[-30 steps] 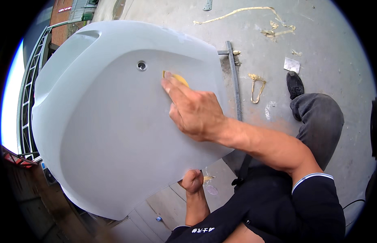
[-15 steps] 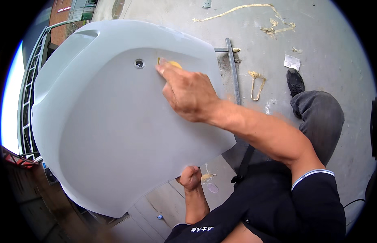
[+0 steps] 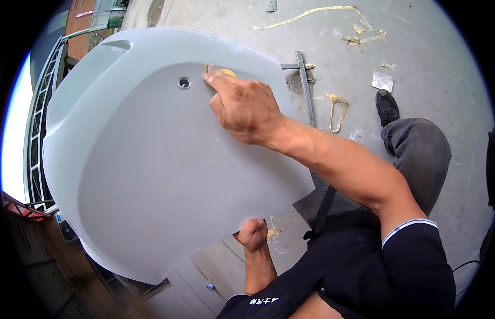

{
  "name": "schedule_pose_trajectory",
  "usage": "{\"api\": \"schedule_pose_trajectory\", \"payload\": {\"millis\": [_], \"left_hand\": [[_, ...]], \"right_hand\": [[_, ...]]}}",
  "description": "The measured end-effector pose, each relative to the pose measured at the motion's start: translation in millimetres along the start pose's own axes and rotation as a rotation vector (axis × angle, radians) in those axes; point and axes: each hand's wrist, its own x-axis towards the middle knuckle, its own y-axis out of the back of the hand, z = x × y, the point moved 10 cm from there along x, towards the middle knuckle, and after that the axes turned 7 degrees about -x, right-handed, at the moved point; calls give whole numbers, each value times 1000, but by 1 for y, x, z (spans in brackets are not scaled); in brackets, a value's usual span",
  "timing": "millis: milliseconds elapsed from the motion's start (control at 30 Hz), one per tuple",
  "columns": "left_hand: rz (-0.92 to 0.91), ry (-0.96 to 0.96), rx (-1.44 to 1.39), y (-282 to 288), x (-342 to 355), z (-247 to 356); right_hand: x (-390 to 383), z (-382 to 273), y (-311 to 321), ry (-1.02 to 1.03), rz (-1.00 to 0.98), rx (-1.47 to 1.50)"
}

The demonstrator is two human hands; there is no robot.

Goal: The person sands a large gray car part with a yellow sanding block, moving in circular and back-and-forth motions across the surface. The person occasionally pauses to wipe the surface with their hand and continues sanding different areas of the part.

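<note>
A large pale grey panel [image 3: 141,170] with a curved recess and a round hole [image 3: 183,83] fills the left and middle of the head view. My right hand [image 3: 242,106] is closed on a thin yellow pad [image 3: 226,72], pressed to the panel just right of the hole, near the recess's upper edge. Much of the pad is hidden under my fingers. My left hand [image 3: 252,234] is closed round the panel's lower edge, with part of it out of sight behind the panel.
A metal stand [image 3: 306,98] is at the panel's right, masking tape scraps [image 3: 338,114] and white paper [image 3: 382,81] lie on the concrete floor [image 3: 428,64]. My leg and shoe [image 3: 387,106] are at the right. A lattice railing [image 3: 37,133] runs along the left.
My right hand has moved with the yellow pad up the panel and slightly left, toward the recess's upper edge. My left hand stays on the lower edge.
</note>
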Motion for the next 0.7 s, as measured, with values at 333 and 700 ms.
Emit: {"api": "schedule_pose_trajectory", "payload": {"millis": [333, 700], "left_hand": [[-76, -20, 28, -7, 3, 2], [-21, -47, 28, 2, 2, 2]], "right_hand": [[-5, -9, 0, 64, 44, -108], [-29, -34, -2, 237, 97, -262]]}}
